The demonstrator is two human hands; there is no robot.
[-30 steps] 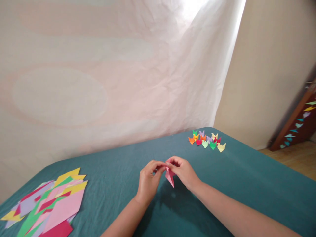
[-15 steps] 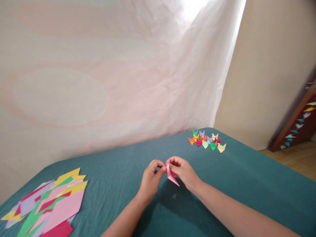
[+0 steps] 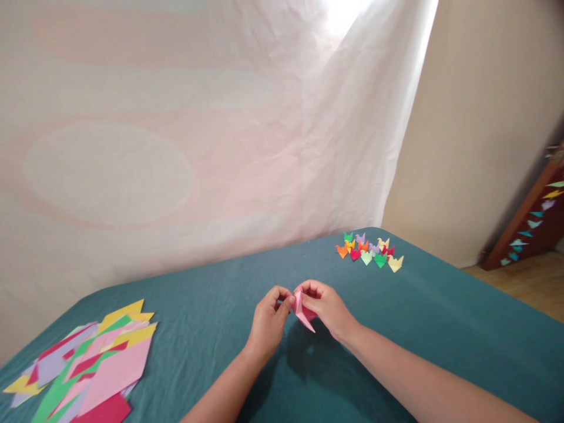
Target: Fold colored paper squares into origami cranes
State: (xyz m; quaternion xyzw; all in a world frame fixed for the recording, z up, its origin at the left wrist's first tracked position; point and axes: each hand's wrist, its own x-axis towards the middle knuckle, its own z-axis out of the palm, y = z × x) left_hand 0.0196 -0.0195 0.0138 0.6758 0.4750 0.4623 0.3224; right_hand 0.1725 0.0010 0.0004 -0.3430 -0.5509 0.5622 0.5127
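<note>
A piece of folded pink origami paper [image 3: 304, 314] is held above the green tablecloth, its long point slanting down toward me. My left hand [image 3: 271, 317] pinches its upper left end between thumb and fingertips. From the other side, my right hand [image 3: 324, 305] grips the paper with thumb and curled fingers, which cover part of it. The two hands nearly meet at the top of the fold. A shadow falls on the cloth below.
Several small folded paper birds [image 3: 366, 257] stand grouped at the table's far right corner. A spread pile of coloured paper sheets [image 3: 123, 364] lies at the left. Behind the green-covered table [image 3: 198, 329] hangs a pale curtain [image 3: 220, 147]. More paper shapes hang on a brown door [image 3: 524, 226].
The pink paper has shifted slightly left, and its lower point has swung a little to the left. Both hands keep their pinch on it.
</note>
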